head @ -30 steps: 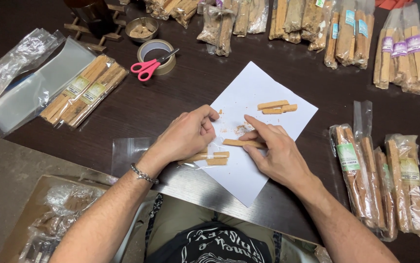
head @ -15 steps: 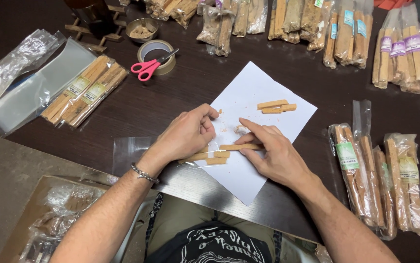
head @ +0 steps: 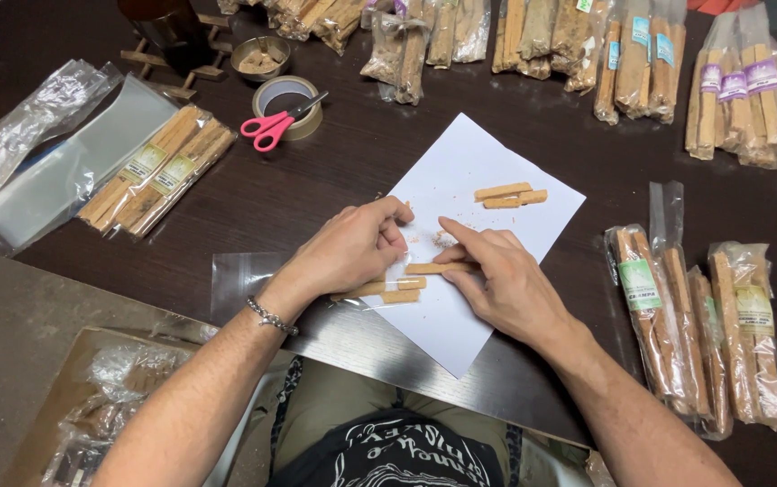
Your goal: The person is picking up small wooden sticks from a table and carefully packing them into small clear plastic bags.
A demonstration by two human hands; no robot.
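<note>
Both my hands rest on a white paper sheet on the dark table. My left hand is curled, fingertips pinched together near its thumb; whether anything small is in them is hidden. Short tan wood sticks lie under its heel, half inside a clear plastic sleeve. My right hand holds the end of one short wood stick flat on the paper between thumb and fingers, while its index finger points at wood crumbs. Two more short sticks lie further up the sheet.
Pink-handled scissors lie across a tape roll. Bagged stick bundles lie at left, right and along the far edge. Loose clear bags sit far left. A cardboard box is by my left elbow.
My right index finger has stretched forward to the crumbs, and the stick it holds has slid slightly toward me. My left hand has stayed nearly still.
</note>
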